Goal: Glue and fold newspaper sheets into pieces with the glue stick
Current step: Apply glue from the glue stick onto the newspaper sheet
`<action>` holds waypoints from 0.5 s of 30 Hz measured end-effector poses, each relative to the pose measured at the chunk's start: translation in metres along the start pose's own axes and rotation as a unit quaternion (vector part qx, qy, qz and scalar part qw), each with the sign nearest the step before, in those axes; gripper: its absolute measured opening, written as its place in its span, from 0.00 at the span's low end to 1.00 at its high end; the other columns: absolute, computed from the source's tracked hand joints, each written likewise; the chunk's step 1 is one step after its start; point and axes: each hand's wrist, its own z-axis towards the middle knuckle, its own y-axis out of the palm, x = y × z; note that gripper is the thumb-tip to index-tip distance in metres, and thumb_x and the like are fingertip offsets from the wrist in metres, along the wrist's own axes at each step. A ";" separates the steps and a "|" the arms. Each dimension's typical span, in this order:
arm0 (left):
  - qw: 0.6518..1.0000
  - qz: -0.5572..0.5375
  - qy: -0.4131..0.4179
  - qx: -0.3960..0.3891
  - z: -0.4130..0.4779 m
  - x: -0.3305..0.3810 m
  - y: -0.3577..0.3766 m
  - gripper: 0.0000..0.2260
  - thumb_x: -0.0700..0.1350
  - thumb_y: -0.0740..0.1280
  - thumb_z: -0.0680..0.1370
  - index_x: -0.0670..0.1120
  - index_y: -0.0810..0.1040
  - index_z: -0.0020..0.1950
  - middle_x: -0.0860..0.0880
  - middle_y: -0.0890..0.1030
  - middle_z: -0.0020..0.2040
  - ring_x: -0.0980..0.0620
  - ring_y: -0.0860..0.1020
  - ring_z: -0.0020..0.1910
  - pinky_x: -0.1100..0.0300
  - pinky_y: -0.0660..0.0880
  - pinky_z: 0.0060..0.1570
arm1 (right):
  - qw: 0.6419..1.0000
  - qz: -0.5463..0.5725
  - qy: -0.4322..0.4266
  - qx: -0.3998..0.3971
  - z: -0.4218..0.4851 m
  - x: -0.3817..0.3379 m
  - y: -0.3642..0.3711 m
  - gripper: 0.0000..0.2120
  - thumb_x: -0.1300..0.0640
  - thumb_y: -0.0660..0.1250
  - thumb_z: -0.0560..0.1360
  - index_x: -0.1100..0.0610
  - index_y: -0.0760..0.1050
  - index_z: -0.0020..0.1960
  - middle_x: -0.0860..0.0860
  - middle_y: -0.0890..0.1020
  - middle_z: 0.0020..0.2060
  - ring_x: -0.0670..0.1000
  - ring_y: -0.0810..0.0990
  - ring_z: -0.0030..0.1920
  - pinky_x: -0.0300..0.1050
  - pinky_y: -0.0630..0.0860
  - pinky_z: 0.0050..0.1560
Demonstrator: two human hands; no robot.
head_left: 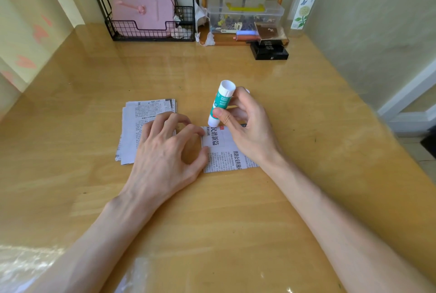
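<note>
Over sheet (223, 158), right hand (246, 127) pinching glue stick (222, 101)

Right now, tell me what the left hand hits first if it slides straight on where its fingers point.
Probably the glue stick that the right hand holds, just beyond the left hand across the newspaper sheet; depth is unclear.
</note>
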 end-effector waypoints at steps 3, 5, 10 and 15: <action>1.000 -0.007 0.000 -0.001 0.000 0.001 -0.002 0.15 0.57 0.66 0.74 0.53 0.83 0.57 0.52 0.78 0.59 0.44 0.74 0.64 0.48 0.68 0.64 | 1.000 0.001 0.001 -0.005 0.000 0.000 0.001 0.06 0.57 0.70 0.83 0.54 0.74 0.56 0.52 0.86 0.50 0.52 0.87 0.47 0.50 0.83 0.49; 1.000 -0.003 0.005 -0.005 -0.001 0.001 -0.002 0.16 0.55 0.66 0.73 0.53 0.83 0.58 0.52 0.78 0.60 0.43 0.73 0.65 0.48 0.67 0.65 | 1.000 0.004 0.002 -0.006 0.000 0.000 0.000 0.06 0.58 0.70 0.83 0.55 0.74 0.57 0.52 0.86 0.50 0.51 0.87 0.47 0.45 0.81 0.48; 1.000 -0.003 0.008 -0.018 0.000 -0.002 -0.002 0.18 0.57 0.66 0.72 0.54 0.82 0.60 0.52 0.77 0.61 0.43 0.72 0.69 0.45 0.65 0.68 | 1.000 0.006 0.004 -0.015 0.000 0.001 0.000 0.09 0.57 0.70 0.83 0.60 0.75 0.60 0.52 0.86 0.50 0.51 0.88 0.47 0.42 0.80 0.49; 1.000 -0.009 0.006 -0.027 0.000 -0.007 -0.002 0.19 0.61 0.67 0.72 0.57 0.82 0.60 0.54 0.76 0.62 0.44 0.70 0.71 0.45 0.62 0.71 | 1.000 0.007 0.010 -0.015 -0.001 0.000 -0.001 0.09 0.57 0.71 0.83 0.58 0.75 0.59 0.51 0.86 0.50 0.50 0.88 0.48 0.43 0.81 0.49</action>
